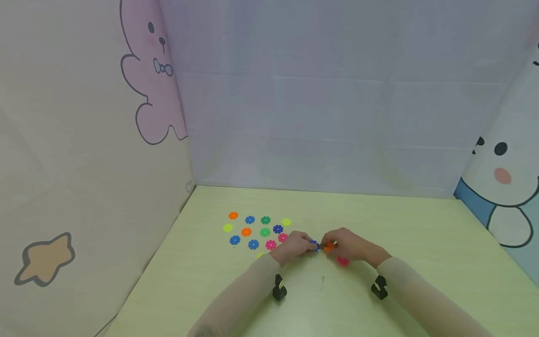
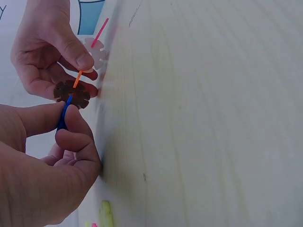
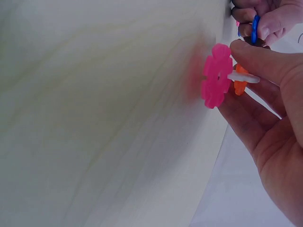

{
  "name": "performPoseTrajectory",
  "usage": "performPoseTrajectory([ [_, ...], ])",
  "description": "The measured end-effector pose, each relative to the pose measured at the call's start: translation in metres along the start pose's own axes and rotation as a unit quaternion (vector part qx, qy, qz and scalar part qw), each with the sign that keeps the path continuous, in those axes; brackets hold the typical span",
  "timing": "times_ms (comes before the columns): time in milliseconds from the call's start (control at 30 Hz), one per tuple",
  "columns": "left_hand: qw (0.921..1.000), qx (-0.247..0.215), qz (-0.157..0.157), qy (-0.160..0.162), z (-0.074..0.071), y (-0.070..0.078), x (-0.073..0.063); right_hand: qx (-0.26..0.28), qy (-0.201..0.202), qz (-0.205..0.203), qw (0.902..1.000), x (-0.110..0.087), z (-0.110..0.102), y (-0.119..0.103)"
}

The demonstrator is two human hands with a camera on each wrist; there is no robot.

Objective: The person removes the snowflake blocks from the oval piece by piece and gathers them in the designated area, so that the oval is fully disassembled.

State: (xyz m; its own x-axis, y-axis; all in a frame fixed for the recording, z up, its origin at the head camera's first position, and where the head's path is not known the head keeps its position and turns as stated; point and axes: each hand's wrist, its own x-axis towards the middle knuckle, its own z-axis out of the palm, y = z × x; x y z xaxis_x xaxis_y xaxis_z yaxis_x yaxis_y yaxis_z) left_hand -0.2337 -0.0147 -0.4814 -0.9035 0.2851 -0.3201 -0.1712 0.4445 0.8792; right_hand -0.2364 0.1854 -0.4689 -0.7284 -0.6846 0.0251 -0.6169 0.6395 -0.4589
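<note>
My left hand (image 1: pixel 294 245) pinches a blue notched interlocking disc (image 2: pixel 61 124) between thumb and forefinger. Opposite it, my right hand (image 1: pixel 353 244) grips a short chain of the same flower-shaped plastic discs. That chain runs from a pink disc (image 3: pixel 217 78) through a whitish one (image 2: pixel 97 53) and an orange disc (image 3: pixel 240 85) to a dark brown disc (image 2: pixel 64 91). At the dark disc's edge, the blue disc meets it, their notches lined up crosswise. The pink end sticks out beyond my right fingers, low over the table. My fingers partly hide the orange disc.
Loose discs lie in rough rows on the pale wooden table (image 1: pixel 177 285) left of my hands, among them a green disc (image 1: pixel 265 220) and a yellow disc (image 1: pixel 228 228). A pink disc (image 1: pixel 271 245) lies close by my left hand. Cloth-covered walls stand behind and beside the table.
</note>
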Motion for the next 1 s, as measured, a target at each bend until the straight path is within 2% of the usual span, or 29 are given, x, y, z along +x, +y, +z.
performPoseTrajectory([
  [200, 0.9998, 0.009, -0.009, 0.015, -0.004, 0.001, -0.002, -0.004, 0.000, 0.003, 1.0000, 0.001, 0.000, 0.000],
  [367, 0.9993, 0.021, 0.013, 0.027, -0.014, 0.000, -0.002, -0.005, 0.000, 0.017, 0.9999, 0.001, 0.001, 0.000],
  [667, 0.9972, 0.038, 0.063, -0.010, -0.038, -0.007, -0.009, 0.001, 0.001, 0.031, 0.9995, 0.002, 0.001, -0.003],
  [867, 0.9969, 0.037, 0.067, -0.021, -0.045, -0.013, -0.015, 0.009, 0.001, 0.064, 0.9979, 0.002, 0.001, -0.004],
  [1000, 0.9964, 0.044, 0.071, -0.011, -0.049, -0.012, -0.020, 0.015, 0.001, 0.073, 0.9972, 0.002, 0.001, -0.005],
])
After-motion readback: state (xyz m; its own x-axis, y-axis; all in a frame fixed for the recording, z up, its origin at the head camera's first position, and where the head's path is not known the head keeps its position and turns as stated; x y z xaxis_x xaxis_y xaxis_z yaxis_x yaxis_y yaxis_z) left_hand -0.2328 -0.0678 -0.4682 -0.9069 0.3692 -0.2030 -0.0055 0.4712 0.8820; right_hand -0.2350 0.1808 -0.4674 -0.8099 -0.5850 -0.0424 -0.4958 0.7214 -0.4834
